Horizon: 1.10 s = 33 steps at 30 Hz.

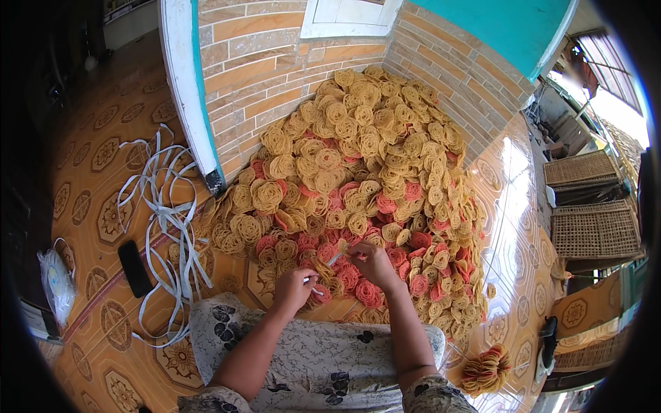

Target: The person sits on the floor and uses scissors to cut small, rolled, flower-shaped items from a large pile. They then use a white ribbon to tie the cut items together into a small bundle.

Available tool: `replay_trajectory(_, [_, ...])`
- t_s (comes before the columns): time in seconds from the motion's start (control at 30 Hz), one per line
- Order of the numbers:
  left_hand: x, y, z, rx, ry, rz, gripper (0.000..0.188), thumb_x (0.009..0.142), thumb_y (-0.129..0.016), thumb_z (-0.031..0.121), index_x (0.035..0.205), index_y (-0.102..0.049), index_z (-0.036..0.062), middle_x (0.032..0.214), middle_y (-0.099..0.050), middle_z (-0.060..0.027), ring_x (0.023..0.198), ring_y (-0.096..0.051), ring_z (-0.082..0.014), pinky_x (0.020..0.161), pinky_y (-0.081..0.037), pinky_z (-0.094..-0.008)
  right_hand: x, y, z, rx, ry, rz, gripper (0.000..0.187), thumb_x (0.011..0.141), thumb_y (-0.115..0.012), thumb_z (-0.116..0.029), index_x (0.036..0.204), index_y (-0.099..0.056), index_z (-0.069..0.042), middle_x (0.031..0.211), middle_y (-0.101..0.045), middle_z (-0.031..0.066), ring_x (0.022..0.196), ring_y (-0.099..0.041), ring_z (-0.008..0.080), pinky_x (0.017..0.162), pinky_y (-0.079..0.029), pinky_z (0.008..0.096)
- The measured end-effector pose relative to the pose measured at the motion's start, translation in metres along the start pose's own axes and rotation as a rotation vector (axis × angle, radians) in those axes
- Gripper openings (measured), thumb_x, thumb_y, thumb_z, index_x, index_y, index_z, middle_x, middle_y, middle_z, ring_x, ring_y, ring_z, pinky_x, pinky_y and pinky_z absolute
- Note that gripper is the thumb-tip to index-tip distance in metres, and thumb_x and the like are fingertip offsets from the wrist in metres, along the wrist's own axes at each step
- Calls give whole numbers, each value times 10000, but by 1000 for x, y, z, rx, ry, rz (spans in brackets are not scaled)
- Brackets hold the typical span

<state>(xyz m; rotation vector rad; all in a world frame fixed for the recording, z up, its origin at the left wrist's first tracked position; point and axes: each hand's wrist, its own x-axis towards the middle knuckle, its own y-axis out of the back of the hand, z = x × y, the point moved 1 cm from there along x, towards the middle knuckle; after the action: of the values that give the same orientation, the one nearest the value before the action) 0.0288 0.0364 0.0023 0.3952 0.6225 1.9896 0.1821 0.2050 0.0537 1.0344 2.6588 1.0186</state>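
My left hand (295,289) is closed, with a bit of white strap (317,292) sticking out past its fingers. My right hand (374,264) pinches a short white strip (335,259) that slants down toward the left hand. Small yellow discs show between and beside the fingers; whether either hand grips one is hard to make out. Both hands are over the near edge of a big heap of thin, lacy rounds (358,131), like dried noodle nests, mostly yellow. Coral-pink rounds (368,292) are mixed in, more of them near my hands.
Long white straps (169,227) lie tangled on the tiled floor at left, beside a black phone (135,268) and a clear plastic bag (56,282). A bundle of rounds (486,370) sits at right. Woven trays (595,230) stand farther right. Brick walls (255,62) back the heap.
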Motion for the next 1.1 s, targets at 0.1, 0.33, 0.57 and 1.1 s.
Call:
replay_trajectory(0.1, [4, -5, -10, -193, 106, -60, 177, 909, -668, 147, 991, -698, -7, 809, -726, -114, 769, -720, -197, 661, -536, -313, 9, -1, -4, 38, -9, -28, 163, 842, -650, 19, 1003, -665, 12, 930, -660, 143, 841, -655, 279, 729, -517, 353])
replay_trajectory(0.33, [13, -11, -32, -608, 214, -64, 210, 938, -634, 103, 1045, -652, -76, 817, -714, -87, 793, -688, -121, 694, -525, -278, 31, -24, -15, 6, 325, -287, 266, 840, -587, 74, 1092, -635, 3, 1045, -645, 172, 986, -643, 336, 836, -516, 390])
replay_trajectory(0.57, [18, -8, -33, -353, 208, -39, 223, 943, -625, 145, 1040, -659, -54, 819, -723, -98, 765, -683, -130, 684, -511, -291, 63, -35, 16, -517, 204, 195, 253, 833, -632, -24, 1083, -666, -49, 1010, -640, 169, 915, -621, 336, 876, -462, 441])
replay_trajectory(1.1, [17, -6, -24, -286, 113, -59, 195, 930, -641, 156, 967, -688, -30, 795, -729, -98, 742, -702, -162, 663, -511, -307, 30, -19, 29, 194, 128, -320, 230, 811, -751, -165, 937, -686, 16, 957, -694, 200, 890, -662, 225, 749, -513, 372])
